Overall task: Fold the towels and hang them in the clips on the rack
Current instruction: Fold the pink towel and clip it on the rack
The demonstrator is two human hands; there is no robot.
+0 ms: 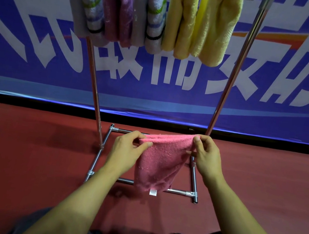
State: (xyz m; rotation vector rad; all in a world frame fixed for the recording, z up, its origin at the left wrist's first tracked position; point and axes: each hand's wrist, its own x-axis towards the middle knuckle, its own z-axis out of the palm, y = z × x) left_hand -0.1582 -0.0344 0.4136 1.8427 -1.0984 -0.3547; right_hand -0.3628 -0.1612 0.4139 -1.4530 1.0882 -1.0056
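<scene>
Red floor [26, 148], blue banner [172, 99] far | left hand [125, 148] and right hand [207, 154] pinch pink towel [159, 163] top corners, keeping fold aligned | chrome rack [232, 78] clips unseen

- The pink towel [158, 163] at lower centre of the frame is fluffy terry cloth, matt, with loose lint specks on its nap; a small smooth white label [152, 192] is sewn at its bottom edge.
- The rack [94, 86] is polished metal tubing, glossy and mirror-like, with bright highlights along its uprights and floor bars.
- The yellow towels [202, 24] at upper centre look thick, plush and fuzzy.
- The purple towel [118, 8] at upper left is soft, matt pile cloth.
- The grey striped towels [86, 4] beside it are looped terry, slightly coarse.
- The banner [39, 57] behind is smooth printed sheet with a faint sheen.
- The red floor [24, 158] is matt and finely grained.
</scene>
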